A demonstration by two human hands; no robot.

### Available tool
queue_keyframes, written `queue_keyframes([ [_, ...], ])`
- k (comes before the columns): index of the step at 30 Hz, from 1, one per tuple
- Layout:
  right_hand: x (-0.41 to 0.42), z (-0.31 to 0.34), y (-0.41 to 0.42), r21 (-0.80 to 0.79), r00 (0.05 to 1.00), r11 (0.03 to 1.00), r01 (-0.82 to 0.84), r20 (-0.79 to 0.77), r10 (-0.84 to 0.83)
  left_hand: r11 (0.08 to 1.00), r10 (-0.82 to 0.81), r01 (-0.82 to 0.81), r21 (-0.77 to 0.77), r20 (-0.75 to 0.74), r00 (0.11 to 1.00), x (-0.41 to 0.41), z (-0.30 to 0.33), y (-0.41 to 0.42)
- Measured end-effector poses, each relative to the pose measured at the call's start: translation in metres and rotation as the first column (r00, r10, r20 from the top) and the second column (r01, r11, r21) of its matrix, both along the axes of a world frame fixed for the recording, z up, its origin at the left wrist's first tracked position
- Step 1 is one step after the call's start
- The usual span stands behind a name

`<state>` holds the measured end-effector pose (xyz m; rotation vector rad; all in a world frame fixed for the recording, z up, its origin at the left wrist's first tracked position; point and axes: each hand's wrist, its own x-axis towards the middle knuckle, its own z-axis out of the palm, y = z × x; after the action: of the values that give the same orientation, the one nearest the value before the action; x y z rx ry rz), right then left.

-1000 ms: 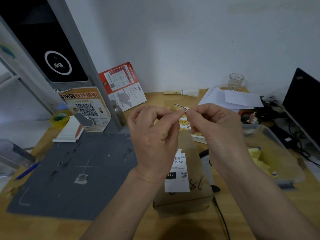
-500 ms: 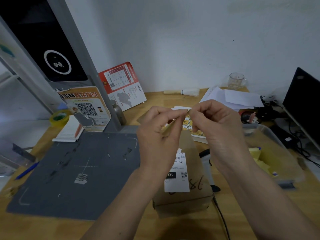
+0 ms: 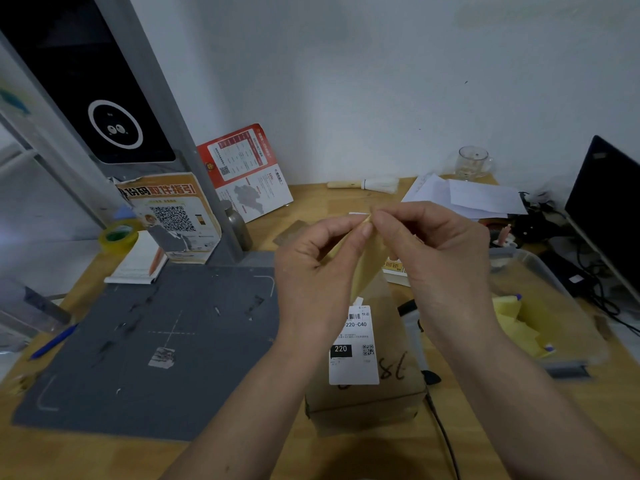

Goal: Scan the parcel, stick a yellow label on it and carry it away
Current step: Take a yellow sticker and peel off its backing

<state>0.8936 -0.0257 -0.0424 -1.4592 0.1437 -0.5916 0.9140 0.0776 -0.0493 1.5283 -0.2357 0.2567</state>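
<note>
Head view – both hands (image 3: 377, 268) pinching blurred yellow label (image 3: 365, 261), parcel (image 3: 367, 358) half hidden.

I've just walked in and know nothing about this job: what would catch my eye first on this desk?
Two hands, the left and the right, meet in mid-air at the centre, pinching a yellow label between their fingertips. Right under them a brown parcel lies on the wooden desk, with a white shipping label on top. To the left lies a grey mat, and at the right a clear bin with yellow scraps.
</note>
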Motion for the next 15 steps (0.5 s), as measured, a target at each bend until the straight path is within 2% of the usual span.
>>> queue_keyframes([
  [7,0.003,-0.011,0.006,-0.363,0.973,0.909,0.206,0.178,-0.15,0.978,-0.081,0.044,-0.206,-0.175,0.981,-0.006,0.005,-0.004],
  [11,0.006,-0.017,0.006,-0.457,0.946,0.84,0.294,0.262,-0.189,0.966,-0.086,0.01,-0.26,-0.283,0.955,-0.008,0.005,-0.005],
  [15,0.008,-0.02,0.005,-0.525,0.93,0.782,0.337,0.316,-0.188,0.965,-0.074,-0.012,-0.261,-0.315,0.946,-0.009,0.005,-0.006],
])
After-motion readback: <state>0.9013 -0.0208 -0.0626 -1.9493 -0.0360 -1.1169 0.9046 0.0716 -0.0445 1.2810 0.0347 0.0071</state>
